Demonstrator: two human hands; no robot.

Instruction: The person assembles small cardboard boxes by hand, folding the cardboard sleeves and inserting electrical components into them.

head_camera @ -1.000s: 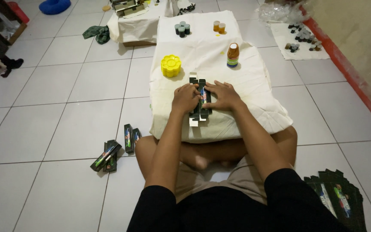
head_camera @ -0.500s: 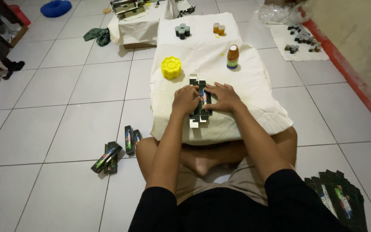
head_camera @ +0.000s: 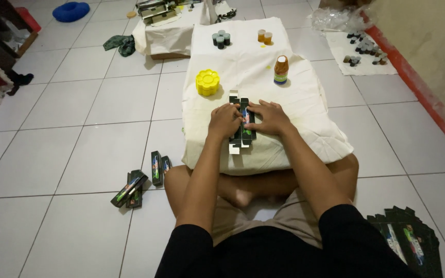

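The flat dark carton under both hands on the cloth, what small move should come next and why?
Probably fold one long side panel up along its crease. The carton lies flat and unfolded on the white cloth, with the left hand and right hand pressing it from either side.

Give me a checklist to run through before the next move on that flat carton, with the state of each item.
1. Both hands on the carton: ok. The left hand and right hand press on the flat dark carton.
2. Carton fully on the work surface: not ok. Its near end flaps reach the front edge of the cloth-covered table.
3. Space around the carton: ok. The yellow palette and the bottle stand apart from it, farther back.
4. More flat cartons within sight: ok. A stack of flat cartons lies on the floor by the right thigh.
5. Creases pressed properly: cannot tell, the hands cover them.
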